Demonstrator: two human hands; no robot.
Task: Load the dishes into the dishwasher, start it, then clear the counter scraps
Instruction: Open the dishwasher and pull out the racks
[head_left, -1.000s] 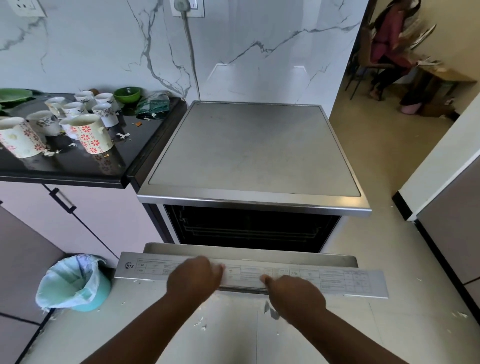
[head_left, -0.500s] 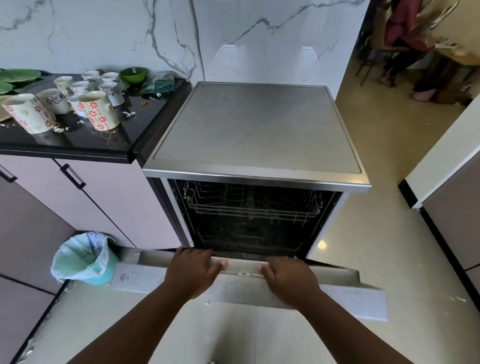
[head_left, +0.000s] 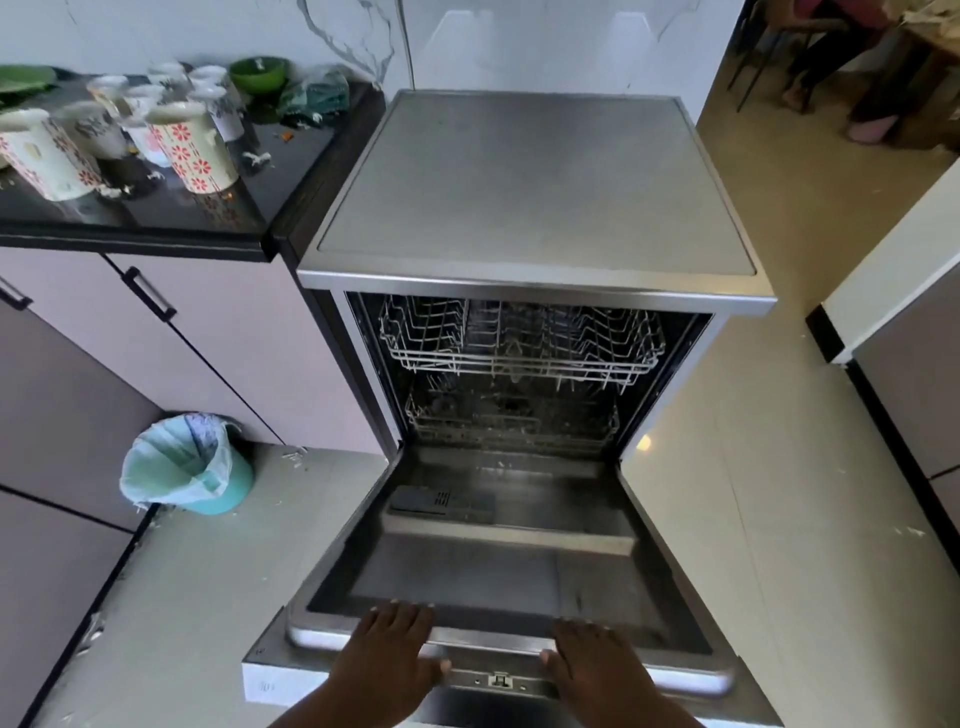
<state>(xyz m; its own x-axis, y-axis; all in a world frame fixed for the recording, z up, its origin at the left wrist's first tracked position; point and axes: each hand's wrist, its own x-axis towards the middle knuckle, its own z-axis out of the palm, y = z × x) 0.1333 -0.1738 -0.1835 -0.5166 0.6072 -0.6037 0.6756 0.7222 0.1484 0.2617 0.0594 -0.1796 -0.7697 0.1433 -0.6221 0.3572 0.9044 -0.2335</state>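
- Left hand and right hand rest flat on the lowered dishwasher door.
- Wire racks show inside.
- Mugs stand on the worktop.

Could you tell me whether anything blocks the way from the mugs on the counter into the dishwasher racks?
Nothing visible does. The door lies fully down, both hands on its front edge, and the upper rack looks empty; the mugs stand on the counter.
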